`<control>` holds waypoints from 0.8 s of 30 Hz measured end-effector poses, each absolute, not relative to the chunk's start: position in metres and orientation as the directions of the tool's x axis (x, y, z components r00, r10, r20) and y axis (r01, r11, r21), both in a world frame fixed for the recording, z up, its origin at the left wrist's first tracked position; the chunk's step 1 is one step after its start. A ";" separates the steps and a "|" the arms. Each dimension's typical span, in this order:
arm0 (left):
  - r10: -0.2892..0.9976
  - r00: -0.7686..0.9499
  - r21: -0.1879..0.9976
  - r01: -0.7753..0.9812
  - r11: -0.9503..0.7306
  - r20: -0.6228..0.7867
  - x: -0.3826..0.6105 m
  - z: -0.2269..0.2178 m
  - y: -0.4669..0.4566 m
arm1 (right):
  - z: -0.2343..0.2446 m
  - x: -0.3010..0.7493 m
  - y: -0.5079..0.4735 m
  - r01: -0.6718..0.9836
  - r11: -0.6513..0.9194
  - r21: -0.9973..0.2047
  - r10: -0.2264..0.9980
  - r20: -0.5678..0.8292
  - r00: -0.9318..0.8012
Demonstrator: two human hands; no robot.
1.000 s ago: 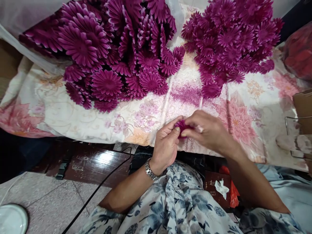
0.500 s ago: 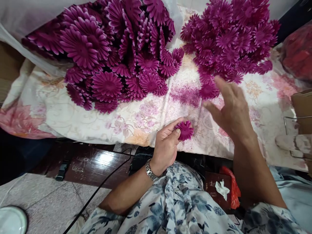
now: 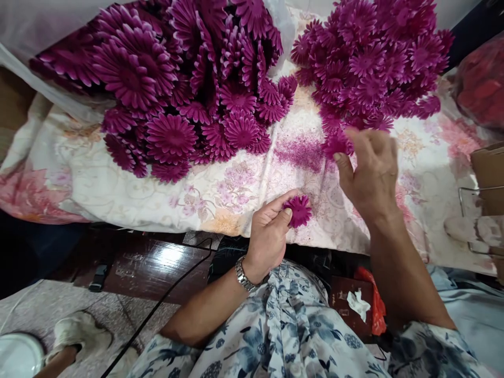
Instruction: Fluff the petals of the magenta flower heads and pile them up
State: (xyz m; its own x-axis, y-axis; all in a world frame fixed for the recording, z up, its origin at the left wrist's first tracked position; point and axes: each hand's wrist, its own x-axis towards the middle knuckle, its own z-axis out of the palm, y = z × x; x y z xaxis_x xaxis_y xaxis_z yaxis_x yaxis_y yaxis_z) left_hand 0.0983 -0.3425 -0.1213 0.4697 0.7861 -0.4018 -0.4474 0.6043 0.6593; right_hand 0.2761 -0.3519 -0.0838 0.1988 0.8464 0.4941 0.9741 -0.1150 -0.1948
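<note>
Between the thumb and forefinger of my left hand (image 3: 270,233) is a small magenta artificial flower head (image 3: 300,211), its petals facing up near the front edge of the table. My right hand (image 3: 372,170) reaches over the right-hand pile, thumb and forefinger apart at the edge of another magenta flower head (image 3: 335,146). Whether those fingertips touch its petals I cannot tell. Behind that hand rises the heap of smaller magenta flower heads (image 3: 368,60). A second heap, of larger magenta flower heads (image 3: 171,137), spills from a translucent plastic bag (image 3: 21,37) on the left.
A floral tablecloth (image 3: 129,202) covers the table, with magenta specks (image 3: 299,152) scattered between the heaps. At right are a bag of red pieces (image 3: 482,86) and a cardboard box (image 3: 488,168). Another person's shoe (image 3: 81,333) shows on the floor at lower left.
My right hand has come closer to the flower head at the near edge of the right pile, its fingers curling in. My left hand stays put. A shoe has appeared at lower left.
</note>
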 end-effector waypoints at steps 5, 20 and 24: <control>0.778 0.461 0.642 -0.453 0.619 -0.426 0.099 -0.120 -0.340 | -0.084 0.259 -0.360 0.892 0.219 -0.396 0.948 0.301 -0.099; 0.765 0.465 0.613 -0.464 0.639 -0.445 0.101 -0.118 -0.339 | -0.082 0.282 -0.347 0.981 -0.166 -0.101 0.858 0.475 0.194; 0.764 0.468 0.626 -0.449 0.638 -0.443 0.101 -0.117 -0.338 | -0.081 0.259 -0.359 0.886 0.210 -0.412 0.956 0.278 -0.097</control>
